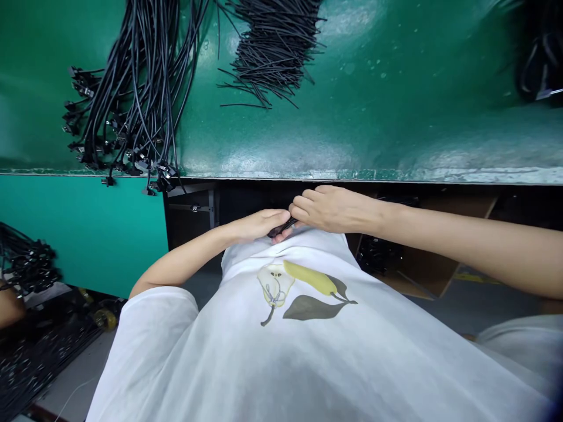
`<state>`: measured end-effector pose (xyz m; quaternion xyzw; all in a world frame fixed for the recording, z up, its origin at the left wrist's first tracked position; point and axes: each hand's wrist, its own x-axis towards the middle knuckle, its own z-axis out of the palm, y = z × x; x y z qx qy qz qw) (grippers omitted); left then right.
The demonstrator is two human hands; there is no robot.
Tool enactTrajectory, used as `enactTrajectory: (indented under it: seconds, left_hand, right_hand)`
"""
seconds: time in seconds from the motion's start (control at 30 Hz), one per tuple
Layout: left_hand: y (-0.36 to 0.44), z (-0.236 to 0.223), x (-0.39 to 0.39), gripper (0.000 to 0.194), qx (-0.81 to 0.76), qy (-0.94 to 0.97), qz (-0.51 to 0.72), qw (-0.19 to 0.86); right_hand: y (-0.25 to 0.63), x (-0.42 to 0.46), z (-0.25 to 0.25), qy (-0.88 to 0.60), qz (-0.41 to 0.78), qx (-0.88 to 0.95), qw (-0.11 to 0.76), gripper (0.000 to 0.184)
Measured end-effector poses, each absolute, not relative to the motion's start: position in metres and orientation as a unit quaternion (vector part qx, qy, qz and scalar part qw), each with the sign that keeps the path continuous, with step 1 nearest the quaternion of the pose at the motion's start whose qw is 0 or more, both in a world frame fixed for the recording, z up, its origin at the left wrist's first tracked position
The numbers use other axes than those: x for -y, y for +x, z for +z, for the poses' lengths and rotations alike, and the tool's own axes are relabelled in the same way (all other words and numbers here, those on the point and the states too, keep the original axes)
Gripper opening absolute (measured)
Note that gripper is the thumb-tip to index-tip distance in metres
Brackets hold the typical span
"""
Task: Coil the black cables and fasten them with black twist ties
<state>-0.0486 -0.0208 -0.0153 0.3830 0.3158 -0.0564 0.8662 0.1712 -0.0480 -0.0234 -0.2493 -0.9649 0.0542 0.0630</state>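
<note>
Just below the table edge, in front of my shirt, my left hand (pixel 264 224) is closed around a small black bundle of thin strands (pixel 278 230). Most of the bundle is hidden by the palm and fingers, so its exact kind does not show. My right hand (pixel 319 206) meets the left one, its curled fingers pinching the bundle's upper end. On the table above lie long black cables with connectors (pixel 141 76), their plug ends hanging over the front edge. A pile of short, thin black tubes or wires (pixel 277 50) lies to their right.
The green table's (pixel 373 117) front edge runs above my hands. Another dark cable bunch (pixel 543 64) is at the far right. Under the table stands a cardboard box (pixel 422 269) beside black items. More cables (pixel 29 264) and part of another person's arm (pixel 9 308) appear at left.
</note>
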Motion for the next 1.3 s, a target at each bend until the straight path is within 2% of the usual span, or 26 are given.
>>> enactTrajectory:
  seconds: [0.2, 0.3, 0.4, 0.53, 0.63, 0.8, 0.93, 1.13, 1.3]
  left_hand:
    - [-0.052, -0.018, 0.019, 0.041, -0.304, 0.205, -0.091, 0.926]
    - [-0.049, -0.017, 0.023, 0.024, -0.341, 0.183, -0.066, 0.92]
    - [-0.046, -0.014, 0.029, 0.016, -0.361, 0.192, -0.043, 0.911]
    - [-0.043, -0.013, 0.032, 0.02, -0.369, 0.193, -0.045, 0.908]
    - [-0.042, -0.014, 0.033, 0.022, -0.382, 0.201, -0.038, 0.901]
    - [-0.049, -0.012, 0.03, 0.025, -0.372, 0.224, -0.023, 0.901]
    - [-0.062, -0.01, 0.024, 0.035, -0.35, 0.229, -0.04, 0.907]
    - [-0.071, -0.01, 0.024, 0.032, -0.321, 0.171, -0.038, 0.931]
    - [-0.069, -0.01, 0.027, 0.033, -0.288, 0.18, -0.081, 0.937]
  right_hand:
    - [0.17, 0.048, -0.012, -0.226, 0.009, 0.972, 0.07, 0.019]
    - [0.166, 0.048, -0.012, -0.241, -0.009, 0.969, 0.058, 0.014]
    - [0.164, 0.047, -0.013, -0.229, -0.005, 0.971, 0.067, 0.019]
    - [0.164, 0.048, -0.012, -0.229, 0.025, 0.967, 0.106, 0.028]
    - [0.164, 0.051, -0.014, -0.26, 0.044, 0.96, 0.093, 0.034]
    - [0.168, 0.053, -0.021, -0.234, 0.033, 0.968, 0.088, 0.029]
    - [0.171, 0.053, -0.02, -0.223, -0.002, 0.969, 0.108, 0.031]
    - [0.172, 0.052, -0.016, -0.214, 0.02, 0.971, 0.106, 0.032]
    - [0.171, 0.05, -0.018, -0.17, -0.051, 0.972, 0.156, 0.024]
